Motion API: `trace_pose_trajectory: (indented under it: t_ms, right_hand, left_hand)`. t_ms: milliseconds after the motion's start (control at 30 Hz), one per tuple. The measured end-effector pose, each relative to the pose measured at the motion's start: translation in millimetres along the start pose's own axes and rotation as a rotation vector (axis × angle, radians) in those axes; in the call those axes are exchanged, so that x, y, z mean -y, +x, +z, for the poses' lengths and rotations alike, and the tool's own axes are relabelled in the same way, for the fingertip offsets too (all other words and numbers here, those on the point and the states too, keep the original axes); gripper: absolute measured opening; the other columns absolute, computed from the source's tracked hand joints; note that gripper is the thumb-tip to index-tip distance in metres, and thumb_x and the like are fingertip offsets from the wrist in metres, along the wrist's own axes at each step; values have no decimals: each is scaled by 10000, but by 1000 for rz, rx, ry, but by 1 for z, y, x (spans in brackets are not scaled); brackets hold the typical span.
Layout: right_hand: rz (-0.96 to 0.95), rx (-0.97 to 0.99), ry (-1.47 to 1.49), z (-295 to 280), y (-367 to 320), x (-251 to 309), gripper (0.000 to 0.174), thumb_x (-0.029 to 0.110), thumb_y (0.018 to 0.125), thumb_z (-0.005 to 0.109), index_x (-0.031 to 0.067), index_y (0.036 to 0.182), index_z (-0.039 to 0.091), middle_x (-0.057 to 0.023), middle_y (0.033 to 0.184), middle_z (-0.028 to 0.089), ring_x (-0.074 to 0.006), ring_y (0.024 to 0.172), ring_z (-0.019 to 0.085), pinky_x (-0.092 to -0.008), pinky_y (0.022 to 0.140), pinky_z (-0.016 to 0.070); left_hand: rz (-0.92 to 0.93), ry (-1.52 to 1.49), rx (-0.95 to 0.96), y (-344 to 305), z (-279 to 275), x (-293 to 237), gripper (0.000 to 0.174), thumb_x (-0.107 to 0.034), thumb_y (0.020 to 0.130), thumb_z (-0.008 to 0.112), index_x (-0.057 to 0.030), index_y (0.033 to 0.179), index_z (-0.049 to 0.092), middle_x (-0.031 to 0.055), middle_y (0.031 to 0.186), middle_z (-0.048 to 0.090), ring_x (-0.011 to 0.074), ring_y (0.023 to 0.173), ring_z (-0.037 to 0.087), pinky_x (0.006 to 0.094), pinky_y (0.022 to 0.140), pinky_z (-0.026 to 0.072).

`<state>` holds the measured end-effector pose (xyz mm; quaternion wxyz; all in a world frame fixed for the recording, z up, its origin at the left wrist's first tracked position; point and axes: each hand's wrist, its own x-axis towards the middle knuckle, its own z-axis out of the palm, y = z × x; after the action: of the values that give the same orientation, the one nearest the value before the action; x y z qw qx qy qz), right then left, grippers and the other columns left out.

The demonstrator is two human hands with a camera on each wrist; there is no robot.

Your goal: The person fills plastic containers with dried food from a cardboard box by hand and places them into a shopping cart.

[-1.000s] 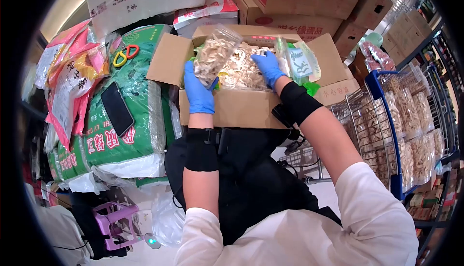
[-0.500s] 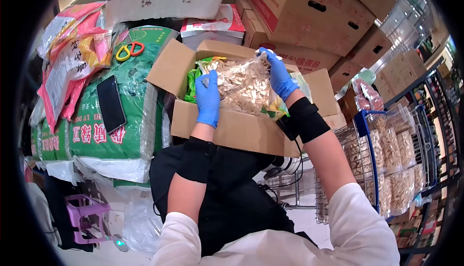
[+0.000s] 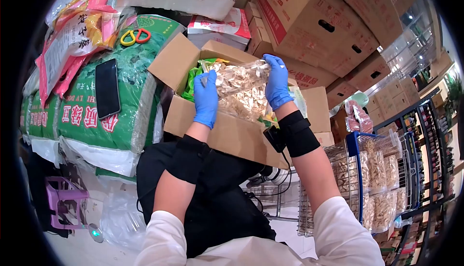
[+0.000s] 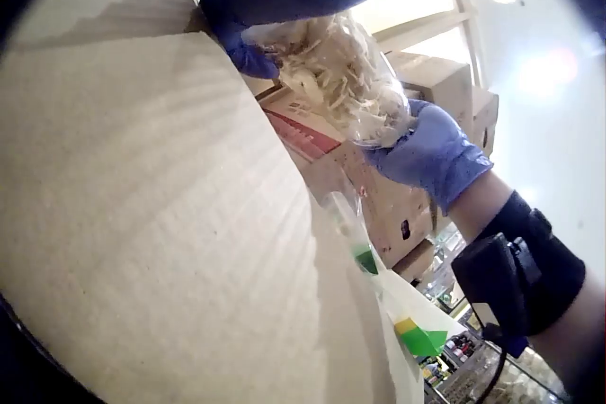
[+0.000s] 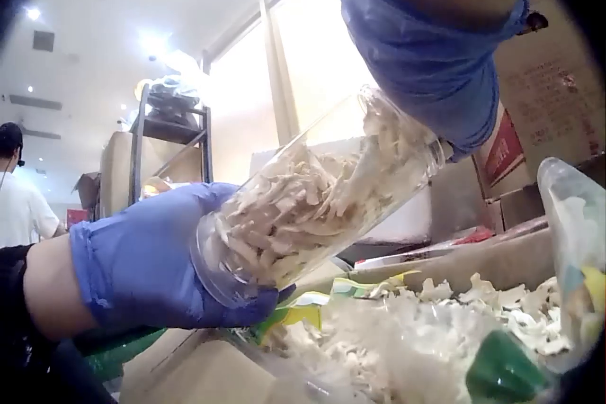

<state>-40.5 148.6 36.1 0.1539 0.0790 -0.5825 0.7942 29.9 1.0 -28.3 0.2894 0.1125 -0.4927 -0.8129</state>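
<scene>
A clear plastic bag (image 3: pixel 241 78) filled with pale dried slices is held between both blue-gloved hands above an open cardboard box (image 3: pixel 217 138). My left hand (image 3: pixel 206 99) grips its rounded lower end, fingers wrapped beneath it in the right wrist view. At the raised end, my right hand (image 3: pixel 277 83) pinches the plastic; the left wrist view shows that hand (image 4: pixel 431 153) from across the bag (image 4: pixel 346 82). The bag (image 5: pixel 303 200) is tilted in the right wrist view. Below it, loose slices (image 3: pixel 249 106) fill the box, beside green-and-yellow packaging (image 3: pixel 193 80).
Green sacks (image 3: pixel 72 121) at left carry a phone (image 3: pixel 107 88) and red-and-yellow scissors (image 3: pixel 135 37). Stacked cartons (image 3: pixel 314 24) rise behind the box. To the right stands a wire cart (image 3: pixel 355 169) with similar filled bags. A purple stool (image 3: pixel 67 198) is at lower left.
My right hand has come up from the loose slices to the bag's other end. The bag has tipped from steep at the left to lying across the box. The head view has shifted.
</scene>
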Motion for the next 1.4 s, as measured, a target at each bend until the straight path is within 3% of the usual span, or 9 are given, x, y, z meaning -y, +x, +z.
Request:
trace_pose_trajectory:
  t_ms: [500,600,700,800,867,900,1133,1267,1400]
  right_hand:
    - [125,143,-116,-19,19,-15,118,109,728,636,30,802,590,-15,790,576,-105,719,521,-238,678,413]
    - [70,-72,-184,-9,14,-12,157,155,781,614,24,867,607,-45,828,607,-140,768,562,-262,717,441]
    - [167,-10,-189,-7,17,-10,293,277,879,499,9,954,589,-71,913,609,-161,866,556,-269,808,419]
    - [22,355,-174,12,-5,19,472,377,938,306,2,1127,521,-119,1124,546,-185,1067,486,-283,951,331]
    - [-80,508,-448,17,-17,32,543,393,950,175,12,1265,399,-134,1320,380,-195,1238,326,-292,1043,197]
    - [-79,578,-490,19,-21,42,519,375,954,190,26,1308,336,-118,1377,294,-208,1289,235,-294,1057,144]
    - [-56,756,-766,6,-5,37,530,377,952,189,20,1334,273,-145,1376,289,-191,1273,268,-263,1034,187]
    - [110,429,-480,32,-47,80,584,416,942,222,7,1357,180,-119,1412,199,-211,1305,192,-323,1054,187]
    - [-167,480,-526,8,-31,57,457,301,947,297,10,1296,341,-155,1317,383,-222,1233,348,-281,1020,236]
  left_hand:
    - [-88,102,37,-4,4,-10,313,-347,839,565,-56,947,523,9,902,524,89,844,459,233,773,381]
    - [-52,68,35,3,3,5,317,-334,825,585,-58,969,525,12,897,529,95,844,464,235,783,380]
    - [-82,-61,32,5,2,7,375,-375,805,599,-54,973,503,48,908,528,125,846,465,269,784,390]
    - [-197,-191,2,-1,2,-10,354,-368,820,574,-60,979,498,23,897,508,111,840,449,255,791,374]
    - [-220,-228,21,1,0,-7,341,-359,825,564,-63,982,498,13,895,500,106,839,445,250,791,369]
    - [-247,-258,44,2,-1,-3,328,-351,831,555,-67,984,498,4,892,493,102,838,440,245,791,364]
    - [-254,-271,80,-3,-2,3,306,-338,832,555,-79,986,496,0,908,496,95,851,438,247,808,356]
    - [-329,-307,117,-7,0,-21,324,-350,834,532,-88,1023,501,7,961,532,108,868,522,270,704,451]
    - [-453,-366,236,-2,-9,-14,452,-466,785,528,-197,1146,489,-3,1061,565,147,938,553,344,743,446]
